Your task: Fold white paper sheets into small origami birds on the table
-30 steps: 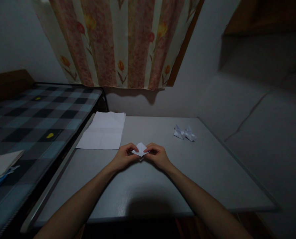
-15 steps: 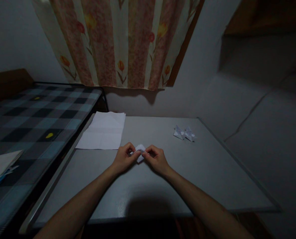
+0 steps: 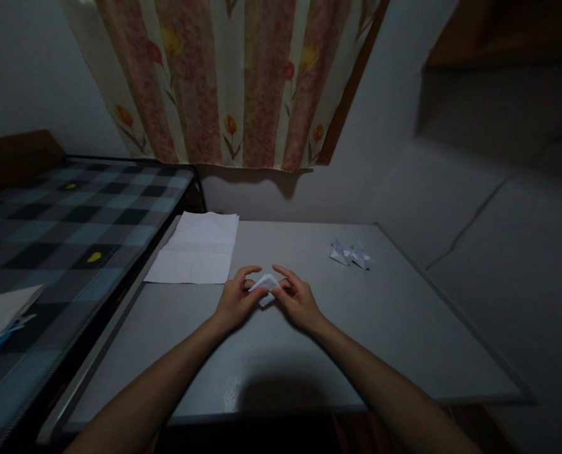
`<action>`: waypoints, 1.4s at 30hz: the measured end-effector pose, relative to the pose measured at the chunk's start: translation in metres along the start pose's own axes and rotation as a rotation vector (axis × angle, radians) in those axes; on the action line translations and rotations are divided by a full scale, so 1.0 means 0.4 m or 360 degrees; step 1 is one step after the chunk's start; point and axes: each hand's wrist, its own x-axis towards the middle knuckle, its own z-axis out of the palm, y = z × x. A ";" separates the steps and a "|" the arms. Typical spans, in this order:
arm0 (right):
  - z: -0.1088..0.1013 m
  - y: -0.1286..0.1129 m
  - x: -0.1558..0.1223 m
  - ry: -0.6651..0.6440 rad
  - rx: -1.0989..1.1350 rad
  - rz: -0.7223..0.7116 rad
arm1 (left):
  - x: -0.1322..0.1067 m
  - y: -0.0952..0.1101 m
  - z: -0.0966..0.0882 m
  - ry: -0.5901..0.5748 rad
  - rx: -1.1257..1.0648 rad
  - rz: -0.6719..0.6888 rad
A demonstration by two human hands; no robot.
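Note:
Between my two hands is a small piece of folded white paper (image 3: 267,283), with a peaked top and a flap hanging below. My left hand (image 3: 237,295) pinches its left side, thumb on the near face and index finger lifted away above it. On the right side, my right hand (image 3: 296,296) grips the paper the same way, its index finger also raised. Parts of the other fingers are hidden behind the paper. Two finished-looking folded paper figures with pointed tips, a left one (image 3: 340,252) and a right one (image 3: 360,256), stand farther off to the right.
A stack of white paper sheets (image 3: 195,249) lies at the back left of the grey table (image 3: 403,340). Left of the table is a bed with a checked cover (image 3: 134,217), bearing a cloth-like bundle (image 3: 6,312). A flowered curtain (image 3: 252,82) hangs behind.
Both index fingers have lifted off the folded paper and stretched upward, while the thumbs stay on it. More of its peaked top now shows. The paper figures and sheets have not moved.

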 end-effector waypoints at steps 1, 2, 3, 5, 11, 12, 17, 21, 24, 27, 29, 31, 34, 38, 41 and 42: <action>-0.001 0.002 0.001 -0.0010 -0.0010 -0.0002 | 0.000 -0.002 -0.001 -0.0024 0.0001 0.0002; -0.003 0.005 0.002 -0.0019 -0.0019 -0.0010 | 0.001 -0.004 -0.002 -0.0049 0.0015 0.0001; -0.004 0.008 0.002 -0.0021 -0.0026 -0.0022 | 0.002 -0.006 -0.003 -0.0069 0.0036 -0.0003; -0.005 0.014 0.003 -0.0007 -0.0038 -0.0042 | 0.005 -0.010 -0.005 -0.0098 0.0067 -0.0010; -0.004 0.011 0.001 0.0046 -0.0111 -0.0105 | 0.009 -0.013 -0.010 -0.0145 0.0163 0.0119; -0.004 0.007 0.001 0.0035 -0.0121 -0.0114 | 0.008 -0.012 -0.011 -0.0155 0.0182 0.0149; -0.016 0.003 0.008 0.0002 -0.0278 -0.0351 | 0.013 -0.028 -0.021 -0.0075 0.0458 0.0630; -0.030 0.028 0.017 0.0008 -0.0611 -0.0623 | 0.019 -0.059 -0.026 -0.0023 0.0912 0.0914; -0.037 0.049 0.018 -0.0130 -0.0865 -0.0637 | 0.021 -0.059 -0.029 -0.0311 0.1164 0.0882; -0.039 0.053 0.013 -0.0261 -0.1049 -0.0517 | 0.018 -0.034 -0.035 -0.0560 0.1312 0.0762; -0.038 0.045 0.010 -0.0318 -0.1132 -0.0444 | 0.016 -0.017 -0.038 -0.0618 0.1341 0.0698; -0.036 0.032 0.008 -0.0361 -0.1176 -0.0405 | 0.016 -0.008 -0.039 -0.0616 0.1335 0.0661; -0.033 0.013 0.010 -0.0358 -0.1180 -0.0348 | 0.019 -0.010 -0.036 -0.0570 0.1341 0.0628; -0.029 0.010 0.011 -0.0339 -0.1173 -0.0298 | 0.024 -0.022 -0.031 -0.0539 0.1357 0.0576; -0.025 0.023 0.009 -0.0293 -0.1149 -0.0244 | 0.026 -0.028 -0.030 -0.0476 0.1329 0.0488; -0.024 0.027 0.009 -0.0270 -0.1133 -0.0213 | 0.027 -0.028 -0.029 -0.0437 0.1320 0.0444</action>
